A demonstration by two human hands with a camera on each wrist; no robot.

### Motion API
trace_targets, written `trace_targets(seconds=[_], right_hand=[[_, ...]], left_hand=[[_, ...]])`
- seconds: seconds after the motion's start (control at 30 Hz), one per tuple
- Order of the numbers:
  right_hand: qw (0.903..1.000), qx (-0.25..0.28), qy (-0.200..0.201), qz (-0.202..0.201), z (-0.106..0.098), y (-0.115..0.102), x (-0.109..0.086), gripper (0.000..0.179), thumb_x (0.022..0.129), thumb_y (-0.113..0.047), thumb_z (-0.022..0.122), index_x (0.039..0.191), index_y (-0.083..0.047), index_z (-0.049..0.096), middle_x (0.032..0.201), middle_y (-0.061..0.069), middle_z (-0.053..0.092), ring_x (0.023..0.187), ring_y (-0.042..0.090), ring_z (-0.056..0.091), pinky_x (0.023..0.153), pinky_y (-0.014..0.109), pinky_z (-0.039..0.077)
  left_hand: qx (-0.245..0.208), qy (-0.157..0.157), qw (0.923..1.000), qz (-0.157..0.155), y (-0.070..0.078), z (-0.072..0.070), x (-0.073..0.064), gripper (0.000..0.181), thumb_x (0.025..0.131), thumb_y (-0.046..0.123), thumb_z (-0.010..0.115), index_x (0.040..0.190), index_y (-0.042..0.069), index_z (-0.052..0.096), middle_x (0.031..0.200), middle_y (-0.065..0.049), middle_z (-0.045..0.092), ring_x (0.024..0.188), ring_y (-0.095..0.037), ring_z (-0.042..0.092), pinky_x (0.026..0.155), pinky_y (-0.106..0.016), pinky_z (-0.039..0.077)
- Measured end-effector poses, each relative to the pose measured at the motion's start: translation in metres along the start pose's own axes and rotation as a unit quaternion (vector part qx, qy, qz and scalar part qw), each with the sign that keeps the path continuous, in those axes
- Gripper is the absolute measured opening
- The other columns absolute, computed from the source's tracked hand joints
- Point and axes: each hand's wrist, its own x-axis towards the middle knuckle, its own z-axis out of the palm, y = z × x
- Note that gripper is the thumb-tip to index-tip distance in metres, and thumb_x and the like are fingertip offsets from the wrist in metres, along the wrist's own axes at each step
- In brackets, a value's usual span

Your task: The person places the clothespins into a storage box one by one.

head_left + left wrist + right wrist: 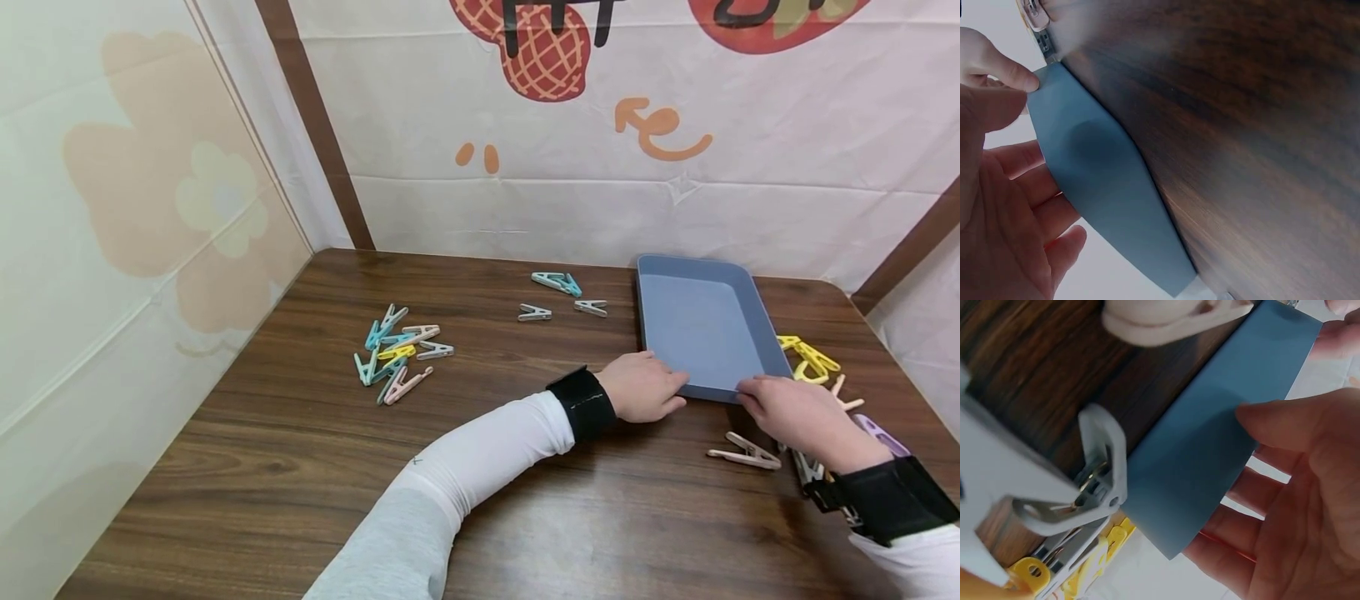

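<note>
The tray [701, 325] lay on the worktop [300, 467], toward the back right. The left hand's [642, 387] fingers grasped its near edge at the left; the right hand [817, 421] pinched the same edge further right. A pale clip [763, 459] lay near the right hand.

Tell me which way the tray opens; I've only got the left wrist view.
Observer: Upward; the head view looks down into the blue tray.
Operator: What's along its right side?
Observer: Yellow clips, on the table, as the head view shows.
Operator: And way over to the left?
Observer: A loose pile of mixed clips in the head view, at least one yellow, well apart from the tray.
</note>
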Motion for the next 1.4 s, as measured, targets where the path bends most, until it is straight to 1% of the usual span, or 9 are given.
trace_targets(seconds=[0.1, 0.2, 0.37, 0.53, 0.83, 1.07, 1.23, 1.3, 1.4], right_hand=[[1.0000, -0.002, 0.005, -0.004, 0.000, -0.002, -0.001, 0.013, 0.087, -0.007, 0.067, 0.075, -0.012, 0.061, 0.062, -0.005, 0.049, 0.052, 0.012, 0.046, 0.047, 0.036, 0.040], [0.9998, -0.004, 0.014, -0.010, -0.001, -0.006, -0.001, 0.015, 0.086, -0.007, 0.067, 0.074, -0.014, 0.060, 0.062, -0.005, 0.050, 0.052, 0.013, 0.048, 0.046, 0.037, 0.040], [0.9998, 0.001, 0.015, -0.014, -0.003, -0.015, 0.002, 0.018, 0.087, -0.008, 0.066, 0.073, -0.015, 0.057, 0.062, -0.005, 0.048, 0.051, 0.012, 0.046, 0.044, 0.035, 0.038], [0.9991, 0.010, 0.027, -0.030, -0.004, -0.024, 0.005, 0.024, 0.087, -0.006, 0.066, 0.070, -0.018, 0.053, 0.061, -0.006, 0.045, 0.051, 0.011, 0.043, 0.046, 0.035, 0.038], [0.9977, 0.022, 0.031, -0.055, -0.004, -0.038, 0.012, 0.029, 0.088, -0.006, 0.065, 0.069, -0.019, 0.048, 0.061, -0.006, 0.041, 0.051, 0.012, 0.041, 0.048, 0.036, 0.038], [0.9966, 0.027, 0.035, -0.070, -0.005, -0.048, 0.017, 0.026, 0.086, -0.007, 0.068, 0.070, -0.019, 0.051, 0.060, -0.007, 0.042, 0.050, 0.011, 0.041, 0.047, 0.034, 0.037], [0.9970, 0.053, 0.014, -0.055, -0.012, -0.057, 0.020, 0.007, 0.086, -0.019, 0.072, 0.087, -0.014, 0.068, 0.067, -0.009, 0.058, 0.052, 0.008, 0.050, 0.047, 0.033, 0.042], [0.9973, 0.058, 0.002, -0.045, -0.016, -0.058, 0.021, 0.017, 0.086, -0.026, 0.072, 0.096, -0.012, 0.071, 0.073, -0.008, 0.063, 0.054, 0.006, 0.052, 0.048, 0.031, 0.043], [0.9970, 0.071, -0.014, -0.028, -0.025, -0.057, 0.022, 0.024, 0.087, -0.030, 0.071, 0.102, -0.011, 0.071, 0.077, -0.008, 0.064, 0.051, 0.003, 0.048, 0.048, 0.030, 0.042]], left_hand=[[0.007, 0.012, 0.9999, 0.001, 0.003, 0.001, 0.004, 0.036, 0.105, 0.035, 0.038, 0.134, 0.019, 0.052, 0.119, 0.010, 0.064, 0.116, -0.002, 0.054, 0.108, -0.026, 0.028], [0.007, 0.021, 0.9998, -0.001, 0.004, 0.002, 0.007, 0.030, 0.104, 0.031, 0.040, 0.127, 0.019, 0.056, 0.111, 0.009, 0.067, 0.108, -0.005, 0.059, 0.098, -0.023, 0.038], [-0.002, 0.015, 0.9998, -0.012, 0.004, 0.003, 0.008, 0.027, 0.103, 0.023, 0.043, 0.126, 0.020, 0.056, 0.109, 0.006, 0.067, 0.103, -0.009, 0.062, 0.085, -0.026, 0.048], [0.004, 0.007, 1.0000, -0.005, 0.004, 0.000, 0.007, 0.029, 0.102, 0.019, 0.045, 0.129, 0.019, 0.056, 0.112, 0.004, 0.066, 0.104, -0.011, 0.062, 0.084, -0.027, 0.049], [0.019, 0.014, 0.9995, 0.019, 0.000, -0.001, 0.003, 0.022, 0.100, 0.013, 0.052, 0.118, 0.018, 0.062, 0.107, 0.004, 0.066, 0.099, -0.011, 0.062, 0.082, -0.026, 0.049], [0.023, 0.026, 0.9987, 0.036, -0.009, 0.001, -0.006, 0.022, 0.097, 0.009, 0.055, 0.115, 0.018, 0.063, 0.106, 0.005, 0.066, 0.099, -0.011, 0.061, 0.083, -0.025, 0.048], [0.009, 0.027, 0.9983, 0.051, -0.019, 0.005, -0.017, 0.030, 0.094, 0.006, 0.057, 0.122, 0.017, 0.062, 0.114, 0.005, 0.066, 0.105, -0.011, 0.060, 0.089, -0.025, 0.046], [0.002, 0.027, 0.9981, 0.055, -0.023, 0.007, -0.022, 0.034, 0.094, 0.004, 0.057, 0.125, 0.016, 0.061, 0.118, 0.004, 0.065, 0.107, -0.010, 0.059, 0.091, -0.025, 0.045], [-0.005, 0.031, 0.9975, 0.063, -0.029, 0.009, -0.030, 0.038, 0.093, 0.001, 0.056, 0.128, 0.016, 0.061, 0.120, 0.004, 0.065, 0.109, -0.010, 0.059, 0.093, -0.025, 0.044]])
